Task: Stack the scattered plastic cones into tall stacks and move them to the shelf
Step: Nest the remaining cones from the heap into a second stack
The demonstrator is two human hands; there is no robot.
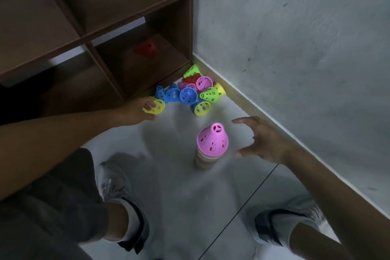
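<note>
My left hand (138,112) pinches a yellow cone (154,107); right hand (262,142) fingers spread beside the pink-topped stack (211,143).

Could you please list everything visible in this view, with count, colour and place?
cone stack: one, multicoloured with a pink cone on top, upright on the floor between the hands.
yellow cone: one, held in the left hand's fingers.
loose cones: about a dozen, blue, green, yellow, pink, red, heaped in the corner by the shelf foot.
red cone: one, inside a lower shelf compartment.
shelf: one, brown wood, upper left.
wall: grey, right.
floor: pale tiles.
shoes: two, grey, bottom.
left hand: holds the yellow cone.
right hand: open, beside the stack.
</note>
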